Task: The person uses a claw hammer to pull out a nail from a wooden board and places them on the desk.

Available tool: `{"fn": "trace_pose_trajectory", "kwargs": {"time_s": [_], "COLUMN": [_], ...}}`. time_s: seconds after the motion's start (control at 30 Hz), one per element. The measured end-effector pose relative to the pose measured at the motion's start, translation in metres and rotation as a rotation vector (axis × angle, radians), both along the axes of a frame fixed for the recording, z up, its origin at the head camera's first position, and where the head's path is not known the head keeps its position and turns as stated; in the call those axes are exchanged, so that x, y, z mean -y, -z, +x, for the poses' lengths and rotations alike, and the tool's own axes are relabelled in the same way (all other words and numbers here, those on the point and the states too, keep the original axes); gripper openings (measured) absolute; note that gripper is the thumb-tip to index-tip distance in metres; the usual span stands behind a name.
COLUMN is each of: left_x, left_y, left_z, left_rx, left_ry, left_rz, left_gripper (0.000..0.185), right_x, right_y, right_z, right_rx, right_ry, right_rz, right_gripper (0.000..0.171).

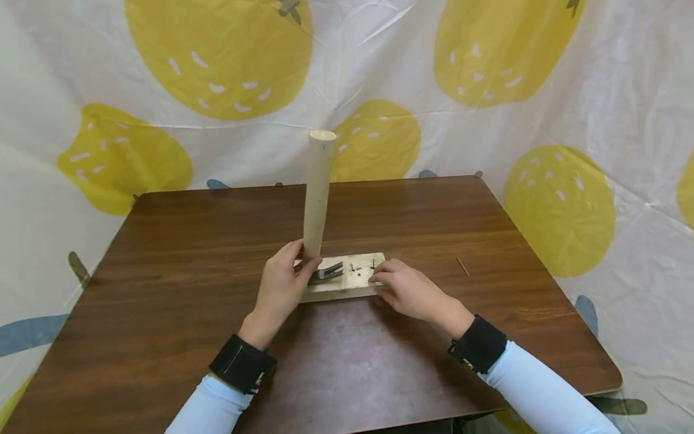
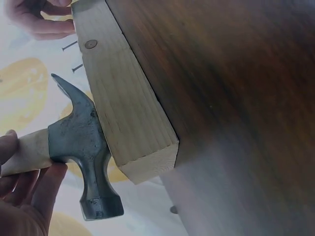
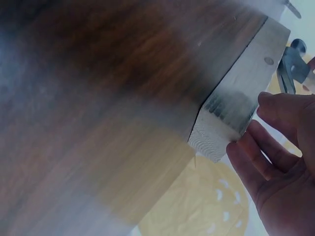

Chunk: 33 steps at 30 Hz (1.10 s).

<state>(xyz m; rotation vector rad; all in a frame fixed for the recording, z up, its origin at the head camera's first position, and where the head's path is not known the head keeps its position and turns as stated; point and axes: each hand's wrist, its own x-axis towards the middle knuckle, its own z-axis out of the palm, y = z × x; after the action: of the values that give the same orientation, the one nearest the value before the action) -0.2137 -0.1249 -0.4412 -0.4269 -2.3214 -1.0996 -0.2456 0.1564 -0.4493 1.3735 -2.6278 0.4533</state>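
A pale wooden block (image 1: 341,284) lies flat on the brown table (image 1: 190,253). A claw hammer stands on it, its metal head (image 1: 325,272) on the block's top and its wooden handle (image 1: 317,193) pointing up. My left hand (image 1: 302,260) grips the handle just above the head; the left wrist view shows the head (image 2: 83,147) against the block (image 2: 128,103). My right hand (image 1: 379,281) holds the block's right end, fingers curled round it (image 3: 268,147). Two nails (image 1: 373,263) stick up from the block near that hand, and a driven nail head (image 2: 90,44) shows beside them.
A loose nail (image 1: 462,266) lies on the table to the right of the block. A white sheet with yellow strawberry prints (image 1: 217,54) hangs behind and beside the table. The table's front edge (image 1: 434,416) is close to my forearms.
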Motion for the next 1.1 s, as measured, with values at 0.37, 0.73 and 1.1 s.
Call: {"fn": "trace_pose_trajectory", "kwargs": {"time_s": [0.37, 0.73, 1.1], "left_x": [-0.008, -0.015, -0.021], "left_y": [-0.003, -0.005, -0.01], "left_z": [-0.003, -0.008, -0.011], "left_rx": [-0.037, -0.065, -0.039], "left_ry": [-0.045, -0.071, -0.109], "left_rz": [-0.064, -0.135, -0.224], "left_gripper": [0.031, 0.033, 0.042], "right_x": [0.003, 0.004, 0.007], "right_y": [0.002, 0.001, 0.003], "right_z": [0.004, 0.004, 0.005], "right_rx": [-0.027, -0.003, -0.02], "right_ry": [0.028, 0.048, 0.043], "right_rz": [0.027, 0.068, 0.065], "right_gripper": [0.029, 0.03, 0.03]}}
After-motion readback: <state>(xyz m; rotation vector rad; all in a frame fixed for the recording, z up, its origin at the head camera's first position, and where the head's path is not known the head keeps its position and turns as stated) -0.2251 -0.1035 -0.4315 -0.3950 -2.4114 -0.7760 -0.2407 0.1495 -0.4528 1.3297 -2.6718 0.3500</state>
